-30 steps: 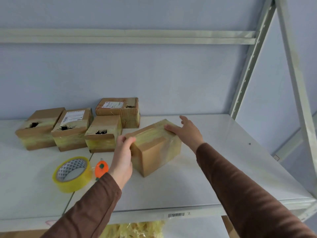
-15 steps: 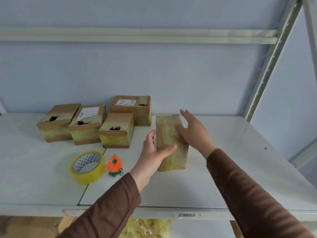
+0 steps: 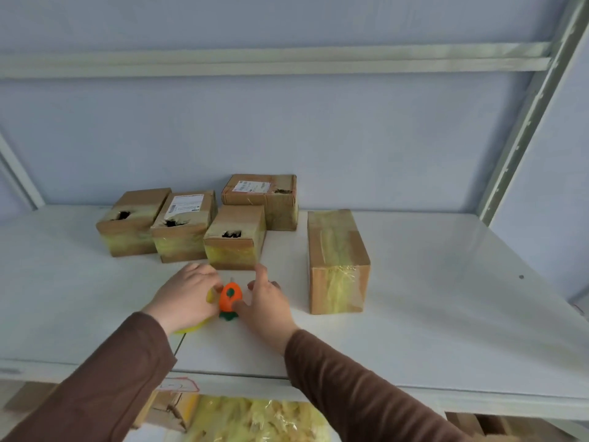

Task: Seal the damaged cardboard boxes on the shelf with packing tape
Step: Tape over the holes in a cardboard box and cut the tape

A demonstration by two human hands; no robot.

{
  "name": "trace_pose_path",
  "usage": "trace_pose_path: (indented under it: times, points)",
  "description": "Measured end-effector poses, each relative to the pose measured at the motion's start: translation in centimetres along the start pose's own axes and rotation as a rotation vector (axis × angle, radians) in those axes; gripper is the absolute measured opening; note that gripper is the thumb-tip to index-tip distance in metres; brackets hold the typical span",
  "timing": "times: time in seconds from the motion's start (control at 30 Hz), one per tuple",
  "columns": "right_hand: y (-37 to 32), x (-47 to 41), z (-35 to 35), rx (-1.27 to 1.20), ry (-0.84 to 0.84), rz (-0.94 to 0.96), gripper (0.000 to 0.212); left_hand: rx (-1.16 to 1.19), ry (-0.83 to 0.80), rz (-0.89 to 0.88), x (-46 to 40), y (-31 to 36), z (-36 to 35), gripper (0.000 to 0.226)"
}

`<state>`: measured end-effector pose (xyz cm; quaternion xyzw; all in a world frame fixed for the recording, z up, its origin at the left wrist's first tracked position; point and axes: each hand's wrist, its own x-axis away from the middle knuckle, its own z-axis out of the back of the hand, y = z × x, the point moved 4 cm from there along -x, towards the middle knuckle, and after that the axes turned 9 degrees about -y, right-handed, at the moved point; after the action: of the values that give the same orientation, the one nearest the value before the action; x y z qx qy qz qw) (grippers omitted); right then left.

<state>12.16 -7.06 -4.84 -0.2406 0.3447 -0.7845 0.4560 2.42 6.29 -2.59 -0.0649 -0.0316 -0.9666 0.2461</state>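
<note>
My left hand [image 3: 186, 298] lies over the yellow packing tape roll [image 3: 190, 329], its fingers curled down around the rim, so most of the roll is hidden. My right hand [image 3: 267, 306] is beside the orange carrot-shaped cutter [image 3: 230, 298]; the thumb touches it and the forefinger is raised. A box wrapped in tape [image 3: 338, 260] stands free to the right. Behind my hands are boxes with torn holes: one on the left [image 3: 134, 221], one with a label [image 3: 183, 226], one in front [image 3: 236, 237]. Another labelled box [image 3: 264, 199] sits at the back.
The white shelf board [image 3: 430, 314] stretches to the right, with its front edge near my forearms. A metal upright [image 3: 526, 122] rises at the right and a crossbeam [image 3: 287, 60] runs overhead. Yellow plastic-wrapped goods [image 3: 255, 419] lie on the level below.
Both hands let go of the taped box, which now stands alone on the right. They moved back and left to the tape roll and the cutter.
</note>
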Motion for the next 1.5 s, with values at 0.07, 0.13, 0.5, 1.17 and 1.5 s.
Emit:
trace_pose_path:
  times: [0.07,0.13,0.5,1.17,1.5]
  points:
    - [-0.2,-1.3,-0.9,-0.015,0.018,-0.014,0.092,-0.033,-0.005,-0.005,-0.1,0.0,0.1,0.02]
    - [-0.1,-2.0,-1.0,-0.071,0.016,-0.019,0.089,0.007,0.01,-0.013,-0.1,-0.3,0.3,0.002]
    - [-2.5,3.5,6.9,-0.304,-0.14,0.12,0.033,0.831,0.154,-0.43,2.5,6.2,3.2,0.009]
    - [0.6,13.2,13.9,-0.495,0.209,0.381,0.026,1.391,0.183,-0.414,2.0,13.0,6.5,0.028]
    - [0.4,17.4,11.7,-0.512,0.172,0.295,0.047,1.512,0.182,-0.252,-5.5,13.1,12.6,0.008]
